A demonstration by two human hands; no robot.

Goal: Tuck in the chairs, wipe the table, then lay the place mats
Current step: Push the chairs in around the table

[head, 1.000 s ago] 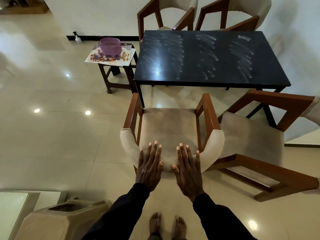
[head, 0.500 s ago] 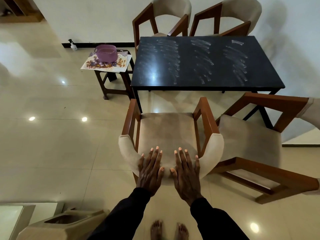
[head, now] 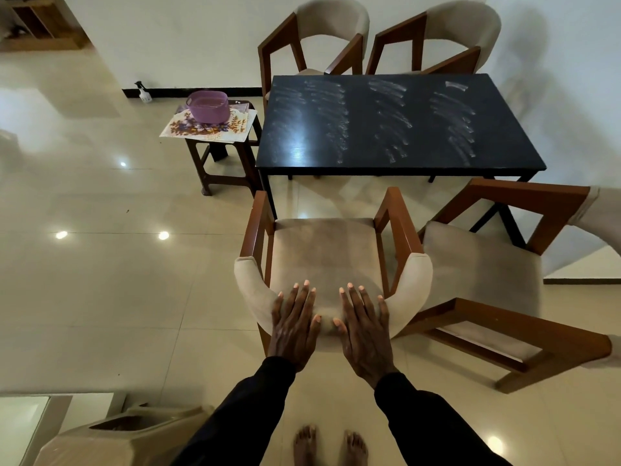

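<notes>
Left hand (head: pixel 294 326) and right hand (head: pixel 364 331) press flat, fingers straight and gripping nothing, on the padded back of the near armchair (head: pixel 324 250). The chair faces the black table's (head: pixel 386 129) near edge by its left corner. Floral place mats (head: pixel 188 127) lie on a stool (head: pixel 228 163) off the table's left edge.

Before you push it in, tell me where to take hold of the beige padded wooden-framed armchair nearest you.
Take the beige armchair by its curved padded backrest, from behind, where the left hand and right hand lie flat. The seat faces the black table, so a push there should drive it straight toward it.
</notes>
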